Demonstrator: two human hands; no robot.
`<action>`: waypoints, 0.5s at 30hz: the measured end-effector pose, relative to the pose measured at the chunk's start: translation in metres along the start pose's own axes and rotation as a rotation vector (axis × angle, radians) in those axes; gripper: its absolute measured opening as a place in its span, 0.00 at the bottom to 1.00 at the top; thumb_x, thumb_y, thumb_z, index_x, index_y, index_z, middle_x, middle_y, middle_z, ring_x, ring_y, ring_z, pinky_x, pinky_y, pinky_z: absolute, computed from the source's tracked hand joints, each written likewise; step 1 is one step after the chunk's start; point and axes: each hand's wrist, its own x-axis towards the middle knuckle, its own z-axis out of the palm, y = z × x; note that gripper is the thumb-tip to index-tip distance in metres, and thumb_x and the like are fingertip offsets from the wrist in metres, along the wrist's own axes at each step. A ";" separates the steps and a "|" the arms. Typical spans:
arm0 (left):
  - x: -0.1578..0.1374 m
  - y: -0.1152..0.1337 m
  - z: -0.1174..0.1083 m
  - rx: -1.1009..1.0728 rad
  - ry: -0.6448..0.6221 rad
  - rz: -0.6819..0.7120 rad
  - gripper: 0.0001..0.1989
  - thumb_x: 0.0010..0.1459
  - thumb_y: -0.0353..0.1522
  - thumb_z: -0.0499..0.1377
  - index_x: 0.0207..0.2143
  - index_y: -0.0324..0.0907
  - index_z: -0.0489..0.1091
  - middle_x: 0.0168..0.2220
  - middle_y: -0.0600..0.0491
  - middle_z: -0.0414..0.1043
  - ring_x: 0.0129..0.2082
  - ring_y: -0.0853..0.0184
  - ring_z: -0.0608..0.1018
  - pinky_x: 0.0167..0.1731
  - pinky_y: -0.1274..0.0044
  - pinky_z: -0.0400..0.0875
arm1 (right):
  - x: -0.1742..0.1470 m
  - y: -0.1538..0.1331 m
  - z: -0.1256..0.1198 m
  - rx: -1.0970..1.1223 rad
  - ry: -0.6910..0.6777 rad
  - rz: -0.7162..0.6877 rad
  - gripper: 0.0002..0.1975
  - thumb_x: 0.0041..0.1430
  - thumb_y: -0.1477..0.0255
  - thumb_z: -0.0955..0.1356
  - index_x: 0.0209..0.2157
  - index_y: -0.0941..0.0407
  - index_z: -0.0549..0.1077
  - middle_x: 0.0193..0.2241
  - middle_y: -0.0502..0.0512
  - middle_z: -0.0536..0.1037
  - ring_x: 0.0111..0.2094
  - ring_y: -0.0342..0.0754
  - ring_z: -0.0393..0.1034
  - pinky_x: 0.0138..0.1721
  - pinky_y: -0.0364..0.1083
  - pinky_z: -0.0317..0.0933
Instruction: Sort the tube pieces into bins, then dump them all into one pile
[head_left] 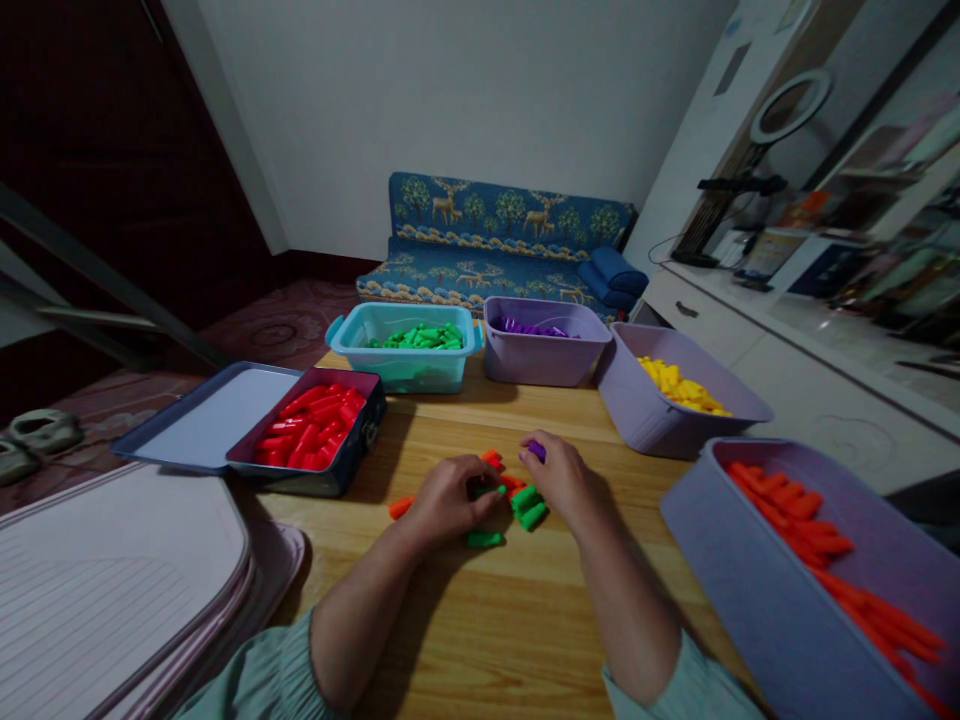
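Observation:
Small tube-shaped plastic pieces, perhaps pen caps, lie in a loose pile in the middle of the wooden table point(465, 640). My right hand point(559, 475) pinches a purple piece point(537, 451) between thumb and fingers, just above the pile's right side. To its left, my left hand point(454, 500) is curled with a green piece point(491, 490) at its fingertips. Between the hands are several green pieces point(531, 508) and orange-red ones point(512, 483). One green piece point(484, 540) lies below my left hand, and an orange piece point(401, 507) rests left of it.
Around the table stand a dark hinged box point(360, 440) of red pieces, a turquoise basin point(405, 375) of green, and lilac bins of purple point(540, 360), yellow point(637, 410) and orange point(720, 560). A pink folded board point(135, 580) is at left; a patterned sofa point(487, 230) stands behind.

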 end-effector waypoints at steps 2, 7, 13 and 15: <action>0.003 0.000 0.002 -0.252 0.092 -0.128 0.09 0.51 0.37 0.64 0.33 0.40 0.75 0.32 0.50 0.77 0.31 0.65 0.76 0.33 0.76 0.67 | 0.001 -0.004 0.001 0.334 0.065 0.080 0.07 0.52 0.68 0.67 0.33 0.55 0.73 0.31 0.54 0.76 0.32 0.48 0.71 0.35 0.46 0.64; 0.010 0.001 0.000 -0.934 0.235 -0.419 0.18 0.50 0.39 0.66 0.42 0.41 0.72 0.32 0.52 0.76 0.28 0.68 0.77 0.31 0.76 0.71 | -0.005 -0.024 0.007 1.073 -0.047 0.248 0.15 0.48 0.61 0.71 0.35 0.54 0.71 0.31 0.51 0.76 0.31 0.46 0.74 0.33 0.45 0.68; 0.012 0.003 -0.011 -1.428 0.115 -0.530 0.20 0.62 0.43 0.52 0.45 0.37 0.72 0.41 0.45 0.76 0.38 0.65 0.78 0.46 0.71 0.72 | -0.014 -0.038 0.015 1.249 -0.176 0.245 0.14 0.50 0.66 0.72 0.39 0.53 0.71 0.44 0.56 0.78 0.49 0.50 0.72 0.51 0.48 0.64; 0.012 0.002 -0.012 -1.469 0.115 -0.564 0.22 0.62 0.45 0.51 0.44 0.36 0.72 0.40 0.45 0.75 0.38 0.64 0.79 0.46 0.71 0.72 | -0.014 -0.038 0.015 1.247 -0.202 0.237 0.15 0.50 0.65 0.72 0.41 0.53 0.71 0.45 0.57 0.78 0.50 0.50 0.71 0.53 0.49 0.62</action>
